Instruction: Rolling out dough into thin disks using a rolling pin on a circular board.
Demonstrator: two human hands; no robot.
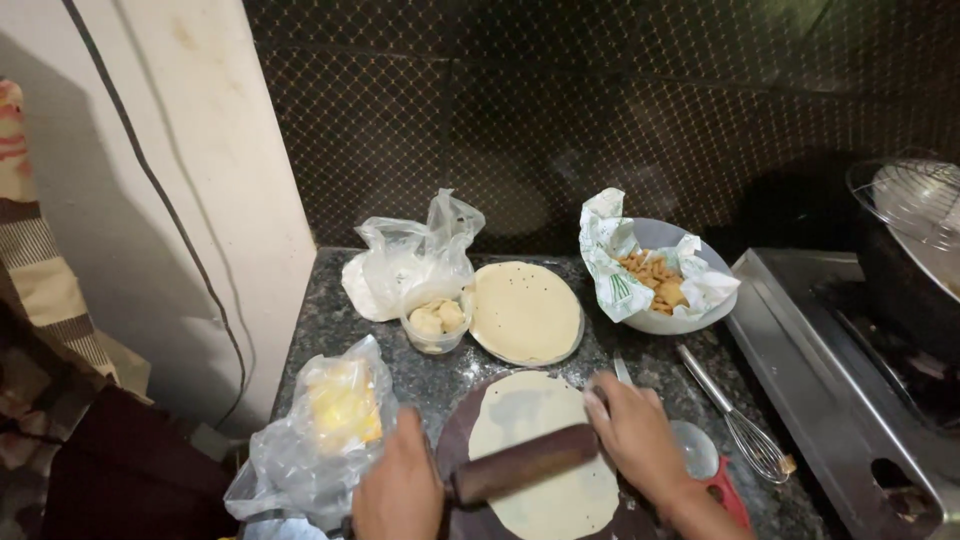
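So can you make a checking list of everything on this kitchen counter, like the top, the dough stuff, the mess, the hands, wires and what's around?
Surface: dark speckled stone counter, dusted with flour near the board.
Job's things: wooden rolling pin lying across a flat round of dough on a dark round board.
Clutter: plate of rolled flatbreads, tub of dough balls, clear bags, bag with something yellow, paper-lined bowl of fried snacks, whisk.
Grips: left hand and right hand rest on the pin's ends.
Cables: black wire down the wall.
Surroundings: steel stove, dark pot, patterned tiles.
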